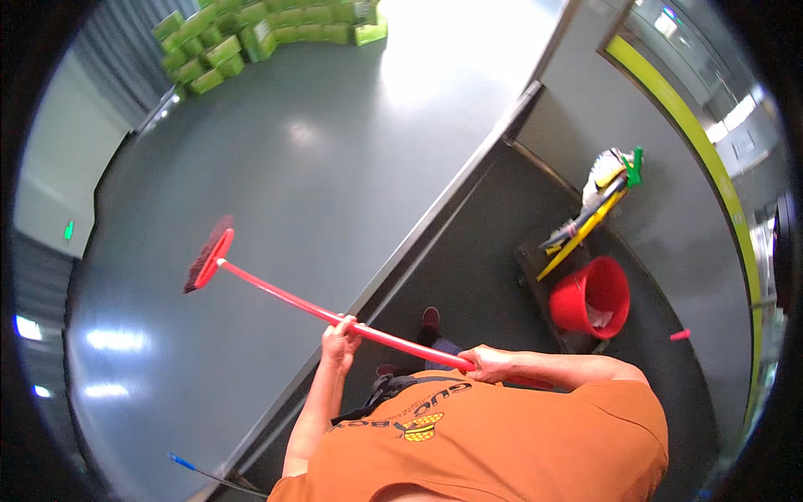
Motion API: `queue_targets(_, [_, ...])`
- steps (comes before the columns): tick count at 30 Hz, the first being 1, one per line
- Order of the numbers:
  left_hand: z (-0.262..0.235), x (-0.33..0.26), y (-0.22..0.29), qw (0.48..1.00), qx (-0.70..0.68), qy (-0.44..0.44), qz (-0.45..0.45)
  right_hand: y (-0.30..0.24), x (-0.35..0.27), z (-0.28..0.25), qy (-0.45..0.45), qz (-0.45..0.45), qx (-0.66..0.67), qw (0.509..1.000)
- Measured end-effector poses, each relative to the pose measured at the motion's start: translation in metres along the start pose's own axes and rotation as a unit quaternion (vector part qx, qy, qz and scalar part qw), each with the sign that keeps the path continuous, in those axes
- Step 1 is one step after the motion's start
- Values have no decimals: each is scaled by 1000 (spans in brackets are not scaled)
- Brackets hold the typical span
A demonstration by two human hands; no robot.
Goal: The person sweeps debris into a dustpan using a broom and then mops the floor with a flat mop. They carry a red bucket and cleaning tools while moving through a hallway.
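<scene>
A broom point(280, 293) with a red handle and dark reddish bristles stretches from my body out to the far left, over a smooth grey surface. My left hand point(340, 343) is wrapped round the middle of the handle. Closer to my body, my right hand point(488, 364) grips the handle near its end. The broom head point(209, 258) is slightly blurred, and I cannot tell whether its bristles touch the surface. Part of the handle's end passes behind my right wrist and shirt.
A raised metal edge point(447, 194) runs diagonally between the grey surface and the dark floor where my shoe point(430, 318) shows. To the right stand a red bucket point(571, 301) and yellow and dark-handled tools point(590, 230) against the wall. Green boxes point(224, 52) are piled far left.
</scene>
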State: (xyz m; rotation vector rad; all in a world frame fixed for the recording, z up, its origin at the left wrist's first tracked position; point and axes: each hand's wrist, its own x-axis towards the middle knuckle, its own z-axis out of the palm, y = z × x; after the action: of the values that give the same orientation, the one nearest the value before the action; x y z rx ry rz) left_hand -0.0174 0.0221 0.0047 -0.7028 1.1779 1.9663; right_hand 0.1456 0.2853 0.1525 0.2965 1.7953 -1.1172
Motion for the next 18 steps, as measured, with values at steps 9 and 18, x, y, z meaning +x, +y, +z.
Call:
queue_targets(9, [158, 10, 21, 772, 563, 3, 295, 35, 15, -89, 90, -102, 69, 988])
queue_targets(18, [347, 83, -2, 378, 723, -335, 471, 48, 19, -224, 167, -146, 80, 972])
